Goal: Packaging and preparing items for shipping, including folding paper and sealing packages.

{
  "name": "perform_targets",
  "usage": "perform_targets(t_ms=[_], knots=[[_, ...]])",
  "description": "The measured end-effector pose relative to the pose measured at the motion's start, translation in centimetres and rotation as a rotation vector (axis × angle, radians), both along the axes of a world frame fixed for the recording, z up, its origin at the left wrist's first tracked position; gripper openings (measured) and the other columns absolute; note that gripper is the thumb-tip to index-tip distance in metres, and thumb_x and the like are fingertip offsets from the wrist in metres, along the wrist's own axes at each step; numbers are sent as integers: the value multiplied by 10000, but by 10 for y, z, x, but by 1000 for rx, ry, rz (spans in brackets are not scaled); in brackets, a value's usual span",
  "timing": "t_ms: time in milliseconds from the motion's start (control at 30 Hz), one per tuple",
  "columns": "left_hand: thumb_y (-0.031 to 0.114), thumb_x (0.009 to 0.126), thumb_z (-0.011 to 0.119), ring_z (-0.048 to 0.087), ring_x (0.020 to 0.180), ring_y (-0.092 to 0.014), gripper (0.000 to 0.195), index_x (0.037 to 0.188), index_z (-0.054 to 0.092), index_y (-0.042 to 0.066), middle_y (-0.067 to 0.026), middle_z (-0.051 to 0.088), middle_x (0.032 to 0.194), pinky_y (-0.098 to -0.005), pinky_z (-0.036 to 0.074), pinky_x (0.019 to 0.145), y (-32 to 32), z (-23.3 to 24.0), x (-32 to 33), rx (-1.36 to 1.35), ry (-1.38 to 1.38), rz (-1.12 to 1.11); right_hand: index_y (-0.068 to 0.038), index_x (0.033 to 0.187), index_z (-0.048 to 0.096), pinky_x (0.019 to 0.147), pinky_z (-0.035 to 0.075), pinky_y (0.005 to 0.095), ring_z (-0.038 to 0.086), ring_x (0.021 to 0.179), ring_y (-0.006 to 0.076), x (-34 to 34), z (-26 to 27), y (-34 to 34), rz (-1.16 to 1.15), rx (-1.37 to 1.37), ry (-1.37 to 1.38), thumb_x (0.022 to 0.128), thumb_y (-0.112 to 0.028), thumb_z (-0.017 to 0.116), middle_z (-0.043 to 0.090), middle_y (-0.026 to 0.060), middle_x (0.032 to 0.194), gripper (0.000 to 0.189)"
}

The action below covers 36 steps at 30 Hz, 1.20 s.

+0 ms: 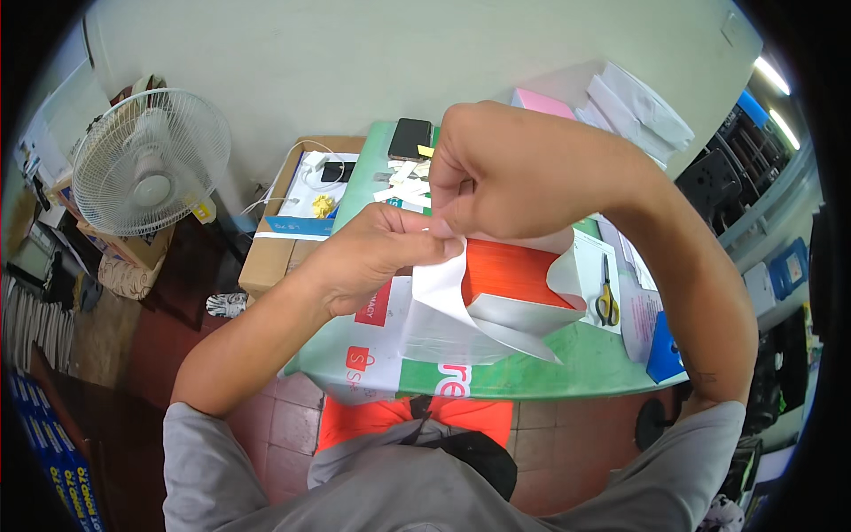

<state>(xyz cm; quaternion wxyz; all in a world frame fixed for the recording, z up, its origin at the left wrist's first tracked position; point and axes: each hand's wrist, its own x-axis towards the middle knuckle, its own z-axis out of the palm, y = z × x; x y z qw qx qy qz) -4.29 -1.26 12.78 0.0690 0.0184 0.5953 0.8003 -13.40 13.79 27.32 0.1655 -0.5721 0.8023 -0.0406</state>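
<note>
A block of stacked orange-red sheets (508, 272) lies inside a white paper wrapper (439, 312) on the table before me. The wrapper's top stands open, and its edges flare outward around the block. My left hand (375, 256) pinches the wrapper's left edge between thumb and fingers. Close beside those fingertips, my right hand (512, 169) reaches over from the far side with its wrist bent and fingers curled down. Its fingertips are at the wrapper's far left corner; whether they grip the paper is hidden.
A green printed cover (592, 369) lies over the table. Scissors (606, 299) and a blue box (665, 349) are at right. Paper strips (405, 186) and a phone (409, 139) lie behind. A cardboard box (266, 263) and a fan (153, 173) stand at left.
</note>
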Motion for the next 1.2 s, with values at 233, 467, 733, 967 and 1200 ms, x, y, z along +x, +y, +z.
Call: perform_targets(t_ms=[233,467,733,967,1200], knots=[[156,827,837,619,902,-80,195,982,754,72,5,715,947,-278,454,898,-3,1,-2,-5,16,-26,20,631,601,485,339,425,427,552,239,3,-3,-25,-56,282,37,672,-132,599,504,108,594,158],[173,819,853,627,892,-68,156,907,756,89,18,722,920,-278,462,897,-7,-4,-11,-49,44,-65,0,577,556,486,336,400,412,490,231,4,-6,-26,23,229,51,703,-54,623,474,88,513,153],[87,902,757,697,924,-98,135,1005,793,7,-72,778,965,-273,534,873,-5,4,-2,-168,194,17,6,601,613,515,467,427,629,566,358,24,-24,4,399,-308,556,606,-9,691,593,212,577,80],[139,930,757,648,823,-54,184,1035,793,-9,-55,776,928,-256,527,805,-3,9,1,-157,239,28,3,618,614,553,478,458,634,622,370,25,-6,15,330,-253,601,624,1,688,632,206,658,74],[213,947,756,442,623,-28,231,893,794,-8,41,645,693,-245,371,568,-15,24,2,-390,185,60,30,704,667,585,507,425,646,638,356,16,8,17,3,-137,263,733,-46,689,660,210,710,84]])
